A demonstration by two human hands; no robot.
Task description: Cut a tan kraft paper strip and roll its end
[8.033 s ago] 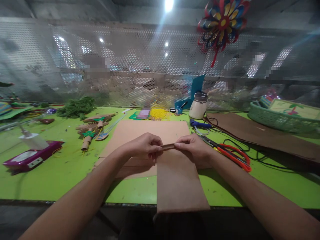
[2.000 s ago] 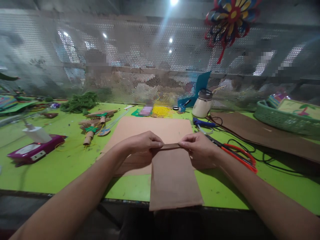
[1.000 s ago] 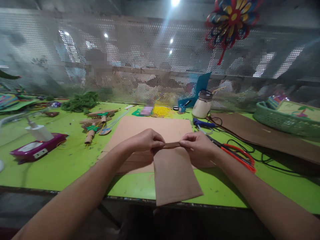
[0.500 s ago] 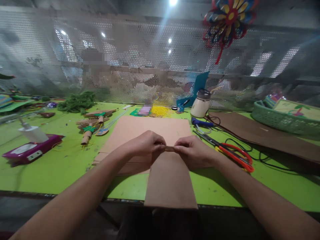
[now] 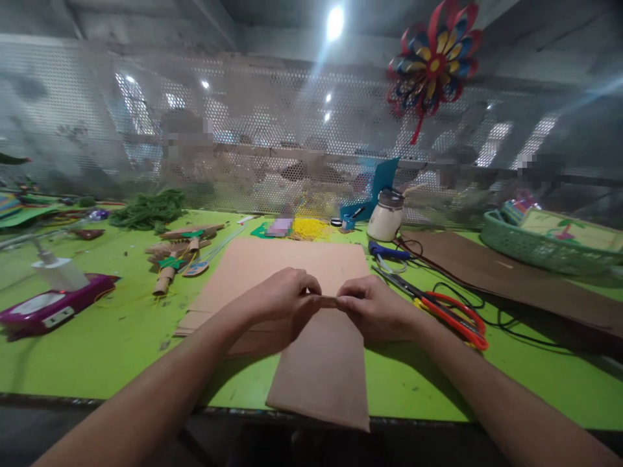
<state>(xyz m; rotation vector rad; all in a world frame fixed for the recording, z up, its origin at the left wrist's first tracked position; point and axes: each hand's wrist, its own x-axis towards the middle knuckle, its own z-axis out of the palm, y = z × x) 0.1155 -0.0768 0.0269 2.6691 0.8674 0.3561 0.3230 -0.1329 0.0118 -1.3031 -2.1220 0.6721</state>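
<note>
A strip of brown paper (image 5: pixel 324 376) runs from between my hands down past the table's front edge, its far end folded or rolled into a narrow band. My left hand (image 5: pixel 287 295) pinches the left end of that band. At the band's right end, the fingers of my right hand (image 5: pixel 372 305) are closed on it too. Beneath both hands lies a stack of light brown paper sheets (image 5: pixel 292 256), partly hidden by my left forearm. To the right of my right hand rest scissors (image 5: pixel 452 314) with red-orange handles.
A purple power strip (image 5: pixel 58 305) with a white plug stands left, near brown paper figures (image 5: pixel 168 266) and green fibre (image 5: pixel 146 209). Behind are yellow shreds (image 5: pixel 314 227) and a cream jar (image 5: pixel 386 219). A blue-handled glue gun (image 5: pixel 389 251), black cords, brown sheet (image 5: pixel 448 256) and green basket (image 5: pixel 540 250) occupy the right.
The near end of the brown strip has swung slightly left and tilted. Both hands keep their pinch on the folded band. The camera view has tipped up a little.
</note>
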